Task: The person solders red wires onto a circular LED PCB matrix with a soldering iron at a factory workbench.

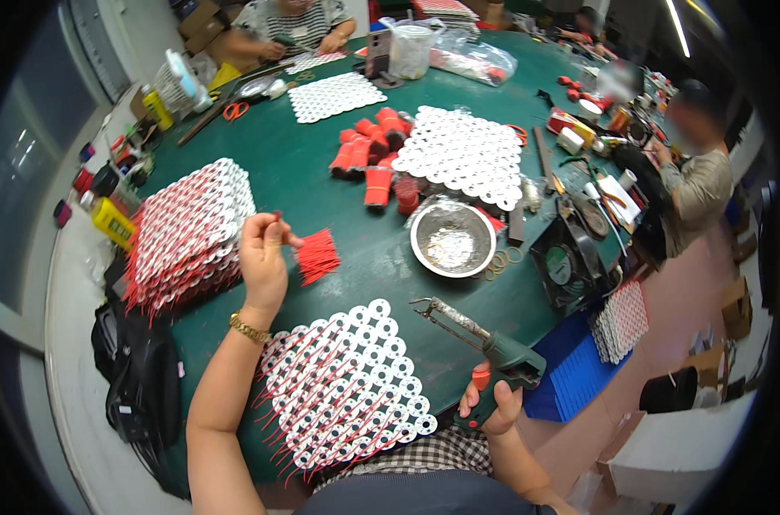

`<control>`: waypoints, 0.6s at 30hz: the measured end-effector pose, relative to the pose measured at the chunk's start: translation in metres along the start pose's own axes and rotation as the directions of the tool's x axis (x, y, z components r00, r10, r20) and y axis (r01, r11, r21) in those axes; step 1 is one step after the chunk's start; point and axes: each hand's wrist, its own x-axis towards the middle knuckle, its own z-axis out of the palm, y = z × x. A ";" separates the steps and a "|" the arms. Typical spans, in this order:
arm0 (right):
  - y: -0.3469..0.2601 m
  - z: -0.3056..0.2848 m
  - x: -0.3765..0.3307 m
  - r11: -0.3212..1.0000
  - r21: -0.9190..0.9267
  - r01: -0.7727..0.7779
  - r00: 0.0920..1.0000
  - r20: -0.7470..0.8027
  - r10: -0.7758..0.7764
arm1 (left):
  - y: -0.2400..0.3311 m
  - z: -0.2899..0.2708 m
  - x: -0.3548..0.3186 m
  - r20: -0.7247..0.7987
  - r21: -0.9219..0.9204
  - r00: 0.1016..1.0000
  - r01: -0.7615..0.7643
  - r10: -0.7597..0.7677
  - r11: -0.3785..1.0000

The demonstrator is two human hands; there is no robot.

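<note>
My left hand (265, 253), with a gold-coloured band on its wrist, is raised with thumb and finger pinched. A small red bit at the fingertips looks like a red wire. Beside that hand lies a bundle of short red wires (319, 257). My right hand (495, 407) grips a green soldering gun (512, 360) whose metal tip points left above the table. Between my forearms, at the near edge, lies a panel of round white circuit boards (347, 386). Red wires trail from many of its discs, mostly toward the left; the discs along its right side are bare.
A tall stack of wired panels (193, 232) stands at left. Beyond are a metal bowl (453, 239), red wire bundles (377, 186) and a bare white panel stack (463, 154). A black fan (563, 262) sits at right. Other people work around the green table (278, 159).
</note>
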 end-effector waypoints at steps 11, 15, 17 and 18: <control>-0.011 0.001 0.000 0.989 0.144 -0.043 0.998 0.055 0.036 | 0.048 0.020 -0.025 0.175 -0.445 0.870 0.487 -0.461 0.752; -0.015 -0.001 -0.005 0.917 0.381 -0.121 0.985 0.159 0.064 | 0.053 0.028 -0.029 0.175 -0.446 0.858 0.507 -0.484 0.738; -0.016 -0.002 -0.006 0.919 0.373 -0.125 0.983 0.172 0.064 | 0.049 0.026 -0.032 0.187 -0.436 0.854 0.515 -0.485 0.738; -0.018 -0.002 -0.006 0.931 0.340 -0.134 0.981 0.176 0.077 | 0.048 0.026 -0.033 0.198 -0.428 0.853 0.518 -0.483 0.741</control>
